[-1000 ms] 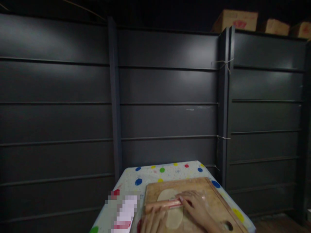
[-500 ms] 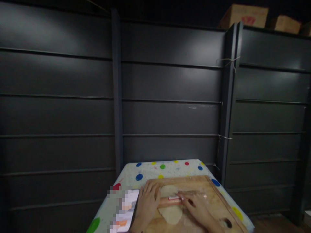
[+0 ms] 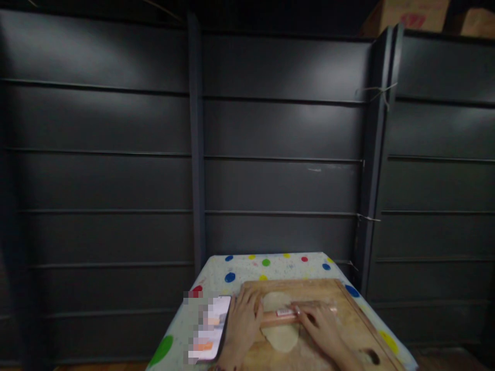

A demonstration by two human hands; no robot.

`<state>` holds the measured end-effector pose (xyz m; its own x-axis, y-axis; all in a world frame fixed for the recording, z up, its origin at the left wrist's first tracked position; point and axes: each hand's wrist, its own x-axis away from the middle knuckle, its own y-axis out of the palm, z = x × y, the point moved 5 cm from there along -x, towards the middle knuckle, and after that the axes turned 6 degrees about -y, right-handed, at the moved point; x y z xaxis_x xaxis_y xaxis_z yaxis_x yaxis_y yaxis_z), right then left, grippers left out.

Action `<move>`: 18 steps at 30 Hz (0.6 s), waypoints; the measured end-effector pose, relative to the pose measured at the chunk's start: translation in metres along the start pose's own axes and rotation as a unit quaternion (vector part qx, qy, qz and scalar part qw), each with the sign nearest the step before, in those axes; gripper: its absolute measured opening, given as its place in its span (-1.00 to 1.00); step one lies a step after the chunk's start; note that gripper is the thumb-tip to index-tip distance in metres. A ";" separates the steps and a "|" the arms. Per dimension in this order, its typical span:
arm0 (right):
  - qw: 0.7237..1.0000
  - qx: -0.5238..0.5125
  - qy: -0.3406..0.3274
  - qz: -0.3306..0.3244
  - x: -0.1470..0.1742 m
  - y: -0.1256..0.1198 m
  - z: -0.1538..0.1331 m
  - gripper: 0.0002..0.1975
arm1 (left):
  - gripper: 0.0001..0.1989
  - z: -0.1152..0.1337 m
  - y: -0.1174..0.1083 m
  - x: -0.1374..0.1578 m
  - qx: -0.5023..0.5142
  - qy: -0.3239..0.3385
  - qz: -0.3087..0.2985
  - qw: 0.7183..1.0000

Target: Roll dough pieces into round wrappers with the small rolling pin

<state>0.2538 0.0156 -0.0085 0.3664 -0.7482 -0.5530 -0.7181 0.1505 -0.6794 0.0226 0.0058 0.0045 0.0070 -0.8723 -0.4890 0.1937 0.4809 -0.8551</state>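
A wooden rolling pin [image 3: 269,319] with a white-and-red label lies across a flat, pale sheet of dough [image 3: 283,339]. My left hand [image 3: 244,314] rests over the pin's left end, palm down, its fingers bent over the wood. On the right end sits my right hand [image 3: 319,322], fingers angled inward near the label and closed over the pin. Dough shows both beyond the pin and on the near side of it. Under everything is a wooden cutting board [image 3: 344,335]. My palms hide both ends of the pin.
A phone [image 3: 212,337] with a lit screen, partly pixelated, lies left of the board on the dotted tablecloth [image 3: 247,270]. The board has a handle hole [image 3: 369,356] at its near right. Behind the table stands a dark panelled wall [image 3: 278,188], with cardboard boxes [image 3: 415,15] on top.
The whole view has shifted, so the table and board appear slightly farther right. Both hands stay on the rolling pin, and its place over the dough looks nearly the same.
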 end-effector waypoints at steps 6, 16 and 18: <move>1.000 0.000 -0.004 -0.001 0.001 0.002 0.002 -0.41 | -0.56 0.005 -0.008 0.003 -0.014 0.002 -0.013 1.000; 0.997 0.059 -0.037 -0.014 -0.004 -0.002 -0.014 -0.60 | -0.57 0.002 -0.004 0.010 0.008 0.010 0.014 1.000; 0.997 0.065 -0.036 -0.023 -0.005 -0.003 -0.016 -0.62 | -0.56 0.001 -0.004 0.012 0.010 0.011 0.013 1.000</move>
<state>0.2443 0.0082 0.0040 0.4418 -0.7087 -0.5501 -0.6190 0.2030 -0.7587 0.0226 -0.0068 0.0024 -0.0093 -0.8575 -0.5144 0.2126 0.5010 -0.8389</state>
